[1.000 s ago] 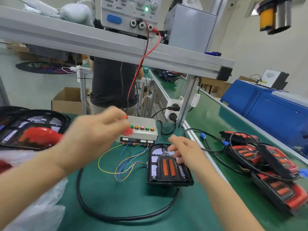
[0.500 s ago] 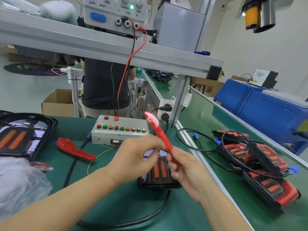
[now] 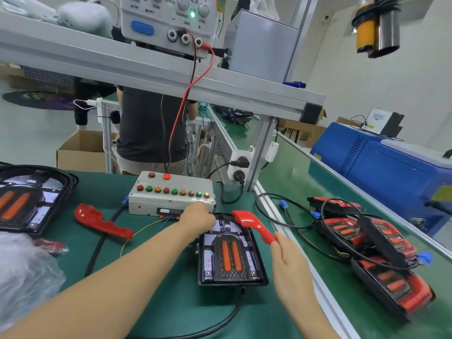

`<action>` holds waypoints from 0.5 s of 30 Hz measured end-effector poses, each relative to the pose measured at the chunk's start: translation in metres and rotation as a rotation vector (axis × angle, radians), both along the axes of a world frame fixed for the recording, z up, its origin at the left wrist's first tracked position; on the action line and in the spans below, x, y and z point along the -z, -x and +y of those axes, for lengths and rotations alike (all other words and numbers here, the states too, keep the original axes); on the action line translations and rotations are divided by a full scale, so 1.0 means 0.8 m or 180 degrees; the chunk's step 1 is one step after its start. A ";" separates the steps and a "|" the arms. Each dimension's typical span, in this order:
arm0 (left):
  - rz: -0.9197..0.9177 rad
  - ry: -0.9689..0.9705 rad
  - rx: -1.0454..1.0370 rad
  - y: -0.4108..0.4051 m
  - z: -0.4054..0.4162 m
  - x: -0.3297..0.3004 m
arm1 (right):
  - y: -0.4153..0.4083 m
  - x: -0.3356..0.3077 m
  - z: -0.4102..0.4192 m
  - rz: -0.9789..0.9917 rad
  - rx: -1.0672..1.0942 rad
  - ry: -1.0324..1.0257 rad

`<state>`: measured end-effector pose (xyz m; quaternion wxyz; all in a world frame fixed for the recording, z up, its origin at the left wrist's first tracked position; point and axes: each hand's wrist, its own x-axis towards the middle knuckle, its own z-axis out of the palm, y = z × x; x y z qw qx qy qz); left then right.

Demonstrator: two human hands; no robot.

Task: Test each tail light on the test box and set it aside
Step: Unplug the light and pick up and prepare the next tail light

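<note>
A grey test box with a row of coloured buttons stands mid-table. In front of it lies a black tail light with two orange strips, its lens side up. My left hand reaches to the box's front edge at the tail light's far end; its fingers point away from me and are hidden. My right hand pinches the lower end of a curved red lens piece, held just above the tail light's upper right corner.
A second red lens piece lies left of the box. A black tray with another tail light sits far left, above a plastic bag. Several red tail lights with cables pile up on the right. A person stands behind the bench.
My left hand let go of the red lens piece and moved forward to the box's front edge. My right hand lowered the piece toward the tail light.
</note>
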<state>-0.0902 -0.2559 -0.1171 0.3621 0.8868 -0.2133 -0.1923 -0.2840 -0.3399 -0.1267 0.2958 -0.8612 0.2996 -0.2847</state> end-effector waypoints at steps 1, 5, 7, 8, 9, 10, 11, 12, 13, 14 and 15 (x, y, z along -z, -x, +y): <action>0.0089 0.0146 -0.0091 -0.001 -0.002 -0.006 | 0.001 0.001 0.002 -0.0005 -0.0007 0.0046; 0.0624 0.0846 -0.0421 -0.019 -0.003 -0.034 | -0.001 0.001 0.013 0.0116 -0.0169 0.0322; 0.1103 0.1311 -0.0579 -0.027 0.009 -0.049 | -0.004 0.000 0.022 0.0158 -0.0378 0.0541; 0.1356 0.1567 -0.0635 -0.029 0.018 -0.054 | -0.006 -0.001 0.026 0.0167 -0.0457 0.0624; 0.1498 0.1748 -0.0583 -0.033 0.024 -0.058 | -0.010 0.000 0.028 0.0168 -0.0510 0.0672; 0.1569 0.1862 -0.0489 -0.036 0.031 -0.058 | -0.014 0.001 0.029 0.0164 -0.0554 0.0702; 0.1635 0.1958 -0.0390 -0.038 0.037 -0.058 | -0.019 0.003 0.031 0.0143 -0.0600 0.0692; 0.1730 0.2066 -0.0333 -0.039 0.042 -0.057 | -0.024 0.004 0.032 0.0112 -0.0659 0.0640; 0.1873 0.2195 -0.0283 -0.040 0.046 -0.055 | -0.029 0.006 0.033 0.0080 -0.0710 0.0578; 0.1946 0.2263 -0.0281 -0.043 0.049 -0.050 | -0.033 0.008 0.033 0.0073 -0.0756 0.0544; 0.2034 0.2297 -0.0269 -0.044 0.052 -0.044 | -0.037 0.009 0.034 0.0089 -0.0792 0.0537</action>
